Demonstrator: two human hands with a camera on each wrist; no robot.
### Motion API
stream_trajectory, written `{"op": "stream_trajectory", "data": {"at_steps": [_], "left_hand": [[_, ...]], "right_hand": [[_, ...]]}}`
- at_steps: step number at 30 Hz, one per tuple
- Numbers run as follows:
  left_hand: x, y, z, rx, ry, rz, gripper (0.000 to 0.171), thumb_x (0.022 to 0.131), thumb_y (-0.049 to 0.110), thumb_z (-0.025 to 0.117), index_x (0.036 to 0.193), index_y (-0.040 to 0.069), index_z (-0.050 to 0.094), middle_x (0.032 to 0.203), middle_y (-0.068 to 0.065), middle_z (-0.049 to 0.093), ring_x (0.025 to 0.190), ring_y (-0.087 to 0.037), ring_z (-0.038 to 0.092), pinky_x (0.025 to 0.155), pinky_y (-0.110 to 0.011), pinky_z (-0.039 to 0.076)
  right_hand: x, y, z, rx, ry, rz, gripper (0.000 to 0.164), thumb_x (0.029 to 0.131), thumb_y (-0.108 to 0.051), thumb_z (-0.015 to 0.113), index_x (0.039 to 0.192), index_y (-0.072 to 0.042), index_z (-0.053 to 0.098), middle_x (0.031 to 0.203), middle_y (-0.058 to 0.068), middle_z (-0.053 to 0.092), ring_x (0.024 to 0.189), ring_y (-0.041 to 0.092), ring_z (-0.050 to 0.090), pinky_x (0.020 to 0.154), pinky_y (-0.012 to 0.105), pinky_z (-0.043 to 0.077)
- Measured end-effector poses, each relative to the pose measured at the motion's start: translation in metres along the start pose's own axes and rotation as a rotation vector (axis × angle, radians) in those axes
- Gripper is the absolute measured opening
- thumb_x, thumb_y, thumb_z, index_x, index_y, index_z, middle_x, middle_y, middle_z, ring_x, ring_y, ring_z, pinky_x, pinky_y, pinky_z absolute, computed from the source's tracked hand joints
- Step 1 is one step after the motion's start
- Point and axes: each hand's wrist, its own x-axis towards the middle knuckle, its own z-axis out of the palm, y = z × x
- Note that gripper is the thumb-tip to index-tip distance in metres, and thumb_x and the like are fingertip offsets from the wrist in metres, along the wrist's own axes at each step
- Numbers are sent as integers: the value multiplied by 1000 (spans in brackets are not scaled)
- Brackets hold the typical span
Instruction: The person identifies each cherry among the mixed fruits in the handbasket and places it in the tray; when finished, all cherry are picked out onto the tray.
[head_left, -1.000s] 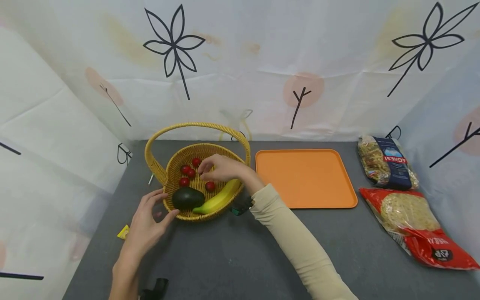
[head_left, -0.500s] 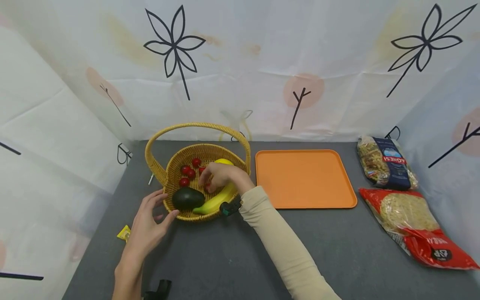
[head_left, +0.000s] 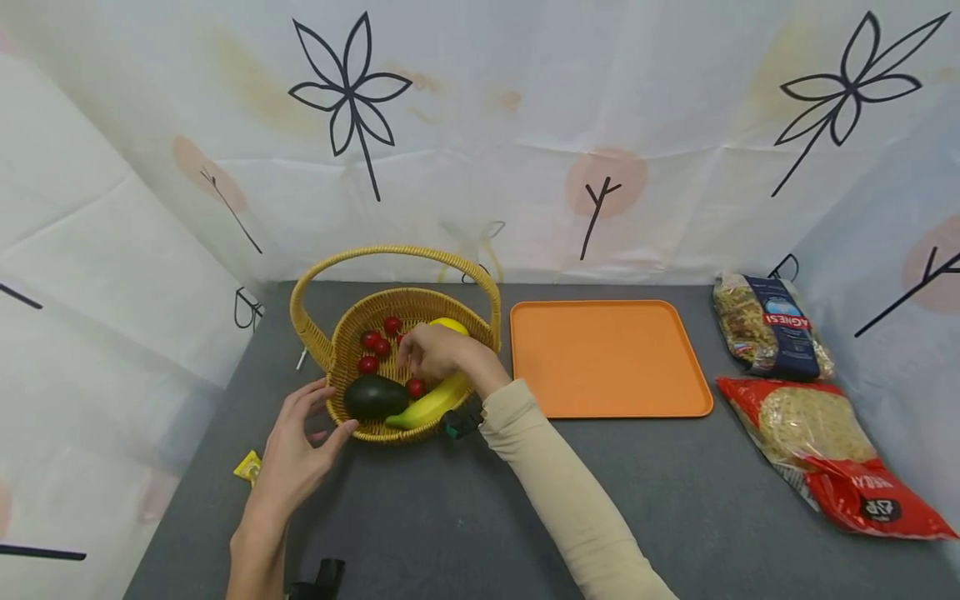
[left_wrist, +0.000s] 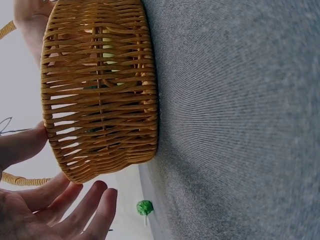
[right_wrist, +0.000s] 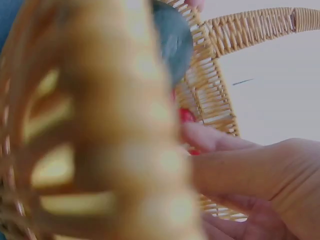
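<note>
A yellow wicker basket (head_left: 352, 321) holds a dark green avocado (head_left: 375, 397), a banana (head_left: 427, 407) and several small red round fruits (head_left: 368, 365). My left hand (head_left: 296, 450) holds the basket's near left side, thumb and fingertips at the rim; in the left wrist view the other fingers (left_wrist: 102, 207) are spread loosely. My right hand (head_left: 442, 354) is down inside the basket, fingers bent among the red fruits. One red fruit (head_left: 416, 388) lies just below it. I cannot tell whether the right fingers pinch one; the basket's blurred rim (right_wrist: 115, 125) covers much of the right wrist view.
An orange tray (head_left: 607, 358) lies right of the basket, whose tall handle (head_left: 397, 249) arches over it. At the far right are a pasta bag (head_left: 776, 329) and a red bag (head_left: 840, 458). A small yellow packet (head_left: 247, 467) lies left of the left arm.
My right hand has moved slightly left and lower into the basket, its fingers bending more. The red fruit beneath it has shifted towards the avocado. The left hand stays at the rim.
</note>
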Motion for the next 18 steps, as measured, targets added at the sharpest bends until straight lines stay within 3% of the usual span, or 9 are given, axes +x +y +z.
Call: {"op": "stream_trajectory", "data": {"at_steps": [9, 18], "left_hand": [[1, -1, 2, -3, -14, -22, 59, 102, 22, 79, 150, -2, 55, 166, -22, 42, 138, -50, 59, 98, -61, 64], [1, 1, 0, -9, -27, -40, 60, 102, 22, 79, 151, -3, 55, 167, -21, 41, 138, -48, 59, 99, -60, 64]], "right_hand": [[-3, -3, 4, -55, -92, -30, 25, 97, 0, 79, 121, -6, 80, 122, 12, 80, 113, 24, 72, 97, 31, 63], [-10, -7, -2, -82, -15, -84, 26, 101, -4, 75, 127, -6, 78, 126, 11, 79, 120, 25, 73, 98, 33, 63]]}}
